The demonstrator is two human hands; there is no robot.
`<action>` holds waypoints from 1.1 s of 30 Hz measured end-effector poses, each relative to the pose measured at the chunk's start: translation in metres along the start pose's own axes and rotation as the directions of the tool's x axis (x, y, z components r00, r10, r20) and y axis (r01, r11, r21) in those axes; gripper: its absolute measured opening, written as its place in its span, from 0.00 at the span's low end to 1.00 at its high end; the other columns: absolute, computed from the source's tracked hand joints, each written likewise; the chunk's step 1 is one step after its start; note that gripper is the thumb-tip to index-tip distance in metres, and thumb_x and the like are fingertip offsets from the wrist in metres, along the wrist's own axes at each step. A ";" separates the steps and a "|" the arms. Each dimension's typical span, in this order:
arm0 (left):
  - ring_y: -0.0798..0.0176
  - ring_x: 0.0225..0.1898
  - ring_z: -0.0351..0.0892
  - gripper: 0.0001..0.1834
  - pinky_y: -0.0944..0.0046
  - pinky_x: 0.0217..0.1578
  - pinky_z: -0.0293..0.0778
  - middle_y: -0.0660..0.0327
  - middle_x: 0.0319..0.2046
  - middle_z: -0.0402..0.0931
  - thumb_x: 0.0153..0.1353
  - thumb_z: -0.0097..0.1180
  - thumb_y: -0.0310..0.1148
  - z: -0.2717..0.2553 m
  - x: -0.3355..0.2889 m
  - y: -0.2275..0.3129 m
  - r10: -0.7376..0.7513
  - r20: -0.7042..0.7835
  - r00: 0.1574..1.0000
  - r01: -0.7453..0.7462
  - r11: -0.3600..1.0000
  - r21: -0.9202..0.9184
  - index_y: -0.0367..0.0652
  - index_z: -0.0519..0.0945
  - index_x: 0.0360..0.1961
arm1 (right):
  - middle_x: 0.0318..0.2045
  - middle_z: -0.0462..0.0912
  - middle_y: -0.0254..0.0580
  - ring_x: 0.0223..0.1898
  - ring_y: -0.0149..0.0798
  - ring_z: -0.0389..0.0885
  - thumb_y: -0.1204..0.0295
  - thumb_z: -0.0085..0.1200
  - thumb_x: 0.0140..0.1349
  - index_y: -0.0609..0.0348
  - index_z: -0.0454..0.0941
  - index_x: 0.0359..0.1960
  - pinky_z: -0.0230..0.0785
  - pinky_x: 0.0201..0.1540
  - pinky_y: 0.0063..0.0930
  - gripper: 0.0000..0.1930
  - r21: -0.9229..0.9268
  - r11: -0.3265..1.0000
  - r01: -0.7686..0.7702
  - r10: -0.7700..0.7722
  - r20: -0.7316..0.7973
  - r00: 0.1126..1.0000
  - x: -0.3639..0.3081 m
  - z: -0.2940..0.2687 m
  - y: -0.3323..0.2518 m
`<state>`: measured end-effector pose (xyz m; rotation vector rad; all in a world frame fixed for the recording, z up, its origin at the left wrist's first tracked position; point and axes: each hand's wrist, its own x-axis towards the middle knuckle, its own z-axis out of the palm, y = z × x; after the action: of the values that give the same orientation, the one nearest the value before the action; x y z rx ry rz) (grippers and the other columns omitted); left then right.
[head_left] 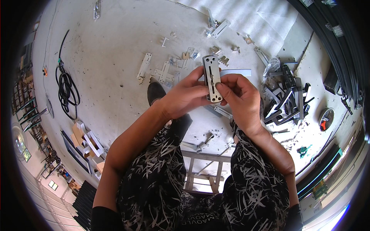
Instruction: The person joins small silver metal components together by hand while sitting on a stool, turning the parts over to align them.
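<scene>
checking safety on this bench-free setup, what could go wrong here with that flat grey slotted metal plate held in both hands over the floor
1. The flat grey slotted metal plate is pinched only by fingertips of the left hand and right hand; it could slip and drop onto the concrete floor.
2. Small loose metal brackets and screws lie scattered by the dark shoe; they might be stepped on or kicked away.
3. The coiled black cable nearby looks like a trip hazard.

My left grip (189,94) covers the lower left edge of the slotted metal plate (212,78), and my right grip (241,98) hides its bottom end. The small fittings (181,61) scattered on the floor (115,50) are too small to tell apart. My knees hide the metal frame (204,169) in part.
</scene>
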<state>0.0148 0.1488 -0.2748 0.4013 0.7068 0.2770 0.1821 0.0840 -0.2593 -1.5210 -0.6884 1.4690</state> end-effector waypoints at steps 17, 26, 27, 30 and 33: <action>0.57 0.60 0.68 0.30 0.49 0.61 0.66 0.55 0.61 0.63 0.67 0.40 0.22 0.005 0.000 0.001 0.023 0.028 0.999 -0.022 1.000 -0.007 0.48 0.50 0.69 | 0.28 0.81 0.38 0.28 0.24 0.78 0.78 0.57 0.60 0.68 0.76 0.38 0.75 0.26 0.18 0.07 0.001 0.997 0.075 -0.075 -0.031 0.997 -0.002 0.002 -0.002; 0.56 0.59 0.69 0.30 0.49 0.59 0.68 0.54 0.60 0.64 0.67 0.40 0.22 0.005 -0.002 0.001 0.018 0.047 0.999 -0.019 1.000 0.016 0.47 0.51 0.68 | 0.28 0.81 0.39 0.28 0.25 0.80 0.79 0.57 0.60 0.68 0.75 0.39 0.76 0.27 0.18 0.07 -0.006 1.000 0.014 -0.014 0.013 1.000 -0.002 -0.001 -0.006; 0.56 0.59 0.69 0.30 0.49 0.59 0.68 0.54 0.60 0.64 0.67 0.40 0.22 0.005 -0.002 0.001 0.018 0.045 0.999 -0.019 1.000 0.017 0.47 0.51 0.68 | 0.28 0.81 0.39 0.28 0.25 0.80 0.79 0.57 0.60 0.68 0.75 0.39 0.76 0.27 0.18 0.07 0.005 1.000 -0.012 0.012 0.021 1.000 -0.001 -0.001 -0.006; 0.56 0.58 0.70 0.30 0.48 0.59 0.67 0.54 0.60 0.64 0.66 0.41 0.23 0.003 -0.002 0.000 0.012 0.036 0.999 -0.013 0.999 0.043 0.48 0.51 0.68 | 0.27 0.81 0.40 0.28 0.25 0.80 0.78 0.58 0.59 0.68 0.74 0.38 0.75 0.26 0.18 0.08 0.033 0.999 -0.039 0.038 0.031 0.999 0.000 -0.001 -0.007; 0.57 0.59 0.69 0.31 0.48 0.60 0.67 0.55 0.60 0.64 0.64 0.42 0.24 -0.002 -0.002 -0.001 -0.009 0.065 0.998 0.007 0.999 0.032 0.48 0.52 0.68 | 0.26 0.81 0.40 0.26 0.24 0.78 0.78 0.59 0.59 0.67 0.72 0.36 0.74 0.25 0.18 0.08 -0.058 0.996 -0.072 0.073 0.004 0.997 0.003 -0.002 -0.008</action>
<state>0.0119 0.1474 -0.2756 0.4354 0.6492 0.2440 0.1857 0.0901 -0.2536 -1.6008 -0.6910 1.5202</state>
